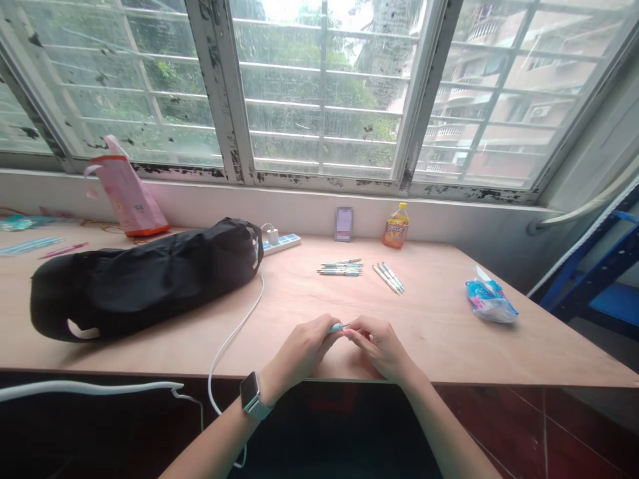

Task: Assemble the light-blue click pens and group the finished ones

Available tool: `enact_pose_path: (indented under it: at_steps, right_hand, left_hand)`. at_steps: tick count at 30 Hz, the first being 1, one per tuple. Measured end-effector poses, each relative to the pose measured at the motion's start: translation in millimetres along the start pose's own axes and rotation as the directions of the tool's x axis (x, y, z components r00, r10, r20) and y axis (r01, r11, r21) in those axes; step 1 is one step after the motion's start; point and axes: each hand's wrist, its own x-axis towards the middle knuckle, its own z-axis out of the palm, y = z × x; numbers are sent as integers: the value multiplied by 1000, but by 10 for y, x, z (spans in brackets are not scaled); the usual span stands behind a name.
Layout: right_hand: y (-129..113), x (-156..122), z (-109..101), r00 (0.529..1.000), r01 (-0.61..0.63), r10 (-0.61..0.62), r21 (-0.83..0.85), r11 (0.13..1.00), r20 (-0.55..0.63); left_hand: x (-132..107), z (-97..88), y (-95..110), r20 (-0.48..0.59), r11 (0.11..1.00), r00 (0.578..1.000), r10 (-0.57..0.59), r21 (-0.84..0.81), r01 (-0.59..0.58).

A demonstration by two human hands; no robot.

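My left hand (pixel 313 339) is closed around the light blue barrel of a pen (pixel 336 327), over the front edge of the table. My right hand (pixel 375 340) pinches at the pen's thin tip end, its fingertips close to those of the left. What exactly lies between the right fingertips is too small to make out. Beyond the hands lies a pile of several blue and white pens (pixel 340 269). To its right, a smaller group of pens (pixel 388 278) is laid side by side at a slant.
A long black bag (pixel 144 276) fills the left side, near a pink bag (pixel 130 196) and a power strip (pixel 282 244) with a white cable. Against the wall stand a phone (pixel 344 224) and a drink bottle (pixel 396 227). A tissue pack (pixel 490 301) lies right.
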Motion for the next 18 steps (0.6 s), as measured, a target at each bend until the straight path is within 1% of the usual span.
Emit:
enact_pose_path:
  at_steps: [6, 8, 11, 13, 14, 18]
  right_hand:
    - [-36, 7, -1, 999, -26, 27, 36, 999, -19]
    - [-35, 13, -3, 996, -45, 48, 39, 998, -71]
    - [-20, 21, -17, 973, -91, 99, 46, 995, -208]
    - [-8, 26, -28, 951, -122, 133, 53, 991, -281]
    - [-5, 28, -33, 944, -133, 143, 54, 990, -298]
    - [-10, 33, -37, 952, -151, 154, 35, 988, -266]
  left_hand:
    - [10, 17, 15, 9, 999, 999, -37, -33, 37]
    - [15, 26, 21, -1, 997, 997, -72, 0, 72]
    - [29, 36, 25, -18, 984, 988, -155, 85, 156]
    - [42, 38, 28, 7, 969, 980, -200, 149, 196]
    - [48, 38, 30, 31, 963, 977, -209, 179, 200]
    - [61, 30, 45, 115, 953, 972, -204, 252, 170]
